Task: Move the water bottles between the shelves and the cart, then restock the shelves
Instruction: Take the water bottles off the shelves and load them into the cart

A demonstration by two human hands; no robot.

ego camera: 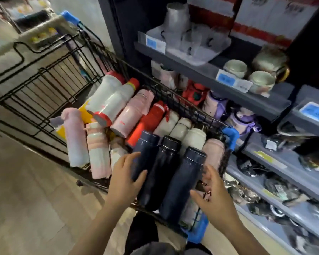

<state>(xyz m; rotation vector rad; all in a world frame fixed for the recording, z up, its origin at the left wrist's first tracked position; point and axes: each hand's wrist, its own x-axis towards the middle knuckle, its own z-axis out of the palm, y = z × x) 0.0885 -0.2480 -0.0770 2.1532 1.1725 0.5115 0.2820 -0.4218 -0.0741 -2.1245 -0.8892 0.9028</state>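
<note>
We judge the cart (44, 85) loaded and restocking barely begun: our left hand (126, 178) and right hand (213, 196), fingers spread, flank three dark navy bottles (166, 168), gripping nothing.

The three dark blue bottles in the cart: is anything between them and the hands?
Nothing visible. The left hand already touches the leftmost dark blue bottle, and the right hand is beside the rightmost dark blue bottle; they lie on top.
</note>
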